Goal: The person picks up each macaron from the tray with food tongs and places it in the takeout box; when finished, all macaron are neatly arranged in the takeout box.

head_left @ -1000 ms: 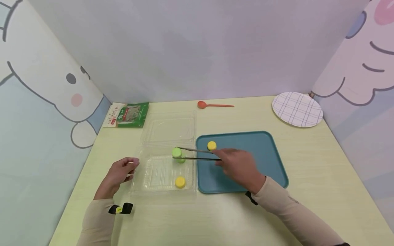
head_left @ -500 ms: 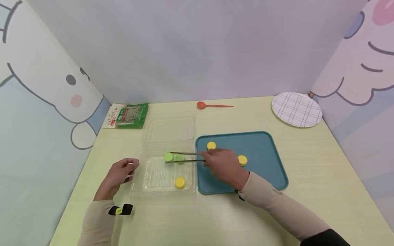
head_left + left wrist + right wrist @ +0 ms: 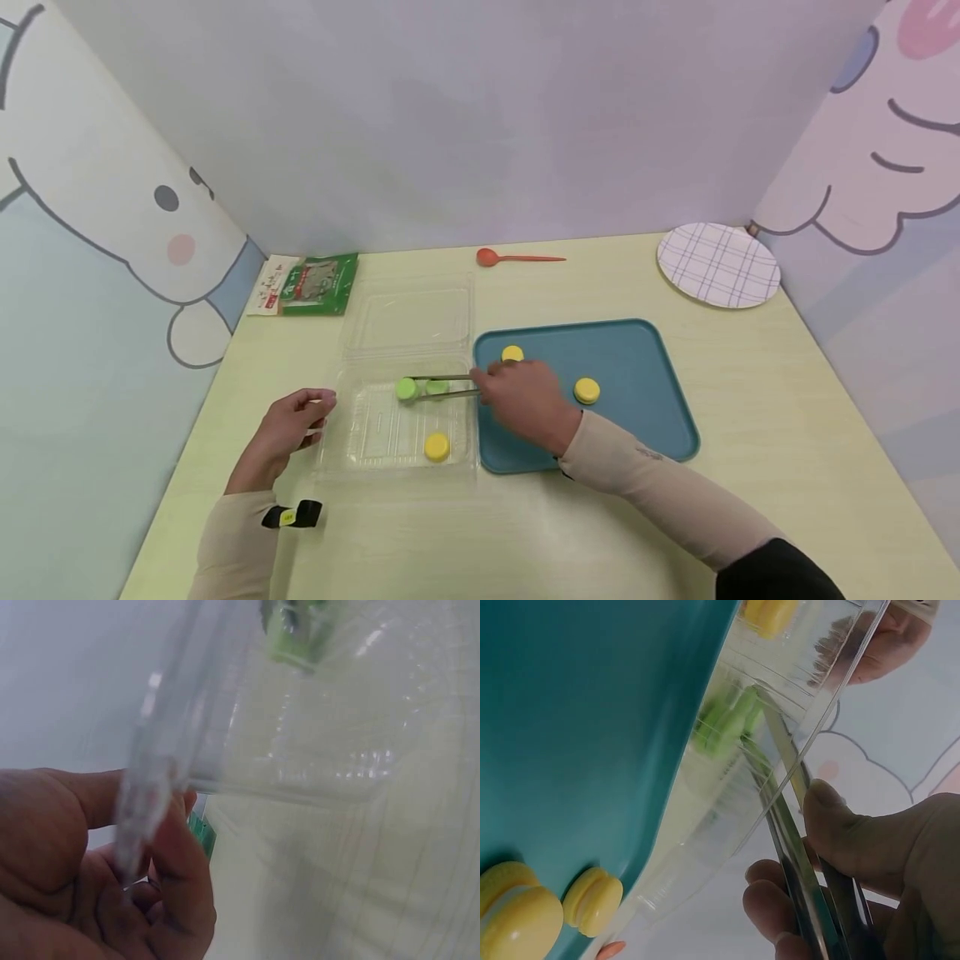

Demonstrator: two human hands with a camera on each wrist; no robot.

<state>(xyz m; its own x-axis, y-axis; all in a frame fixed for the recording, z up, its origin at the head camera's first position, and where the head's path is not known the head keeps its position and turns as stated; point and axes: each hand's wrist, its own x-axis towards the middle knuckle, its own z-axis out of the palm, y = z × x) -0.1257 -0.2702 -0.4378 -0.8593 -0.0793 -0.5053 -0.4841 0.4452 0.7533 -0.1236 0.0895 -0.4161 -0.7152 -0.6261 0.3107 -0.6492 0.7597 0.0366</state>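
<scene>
My left hand (image 3: 288, 429) pinches the left rim of a clear plastic clamshell container (image 3: 375, 433) between thumb and fingers; the left wrist view (image 3: 150, 817) shows the rim in that grip. With my right hand (image 3: 528, 400) I grip metal tongs (image 3: 784, 840). Their tips reach into the container and lie on either side of a green macaron (image 3: 407, 389). A second green macaron (image 3: 437, 387) sits just right of it, between the tong arms and partly covered. Nearer the front right corner of the container is a yellow macaron (image 3: 437, 447).
A blue tray (image 3: 637, 425) stands against the container's right side, bearing a yellow macaron (image 3: 587, 391) and another partly behind my right hand. The open lid (image 3: 412, 321) lies behind. Farther back are a green packet (image 3: 318, 285), a red spoon (image 3: 487, 257) and a checked plate (image 3: 720, 265).
The tongs have carried the green macaron left and down, from over the other green one to beside it. My right hand has moved left, uncovering a yellow macaron. The left hand stays put.
</scene>
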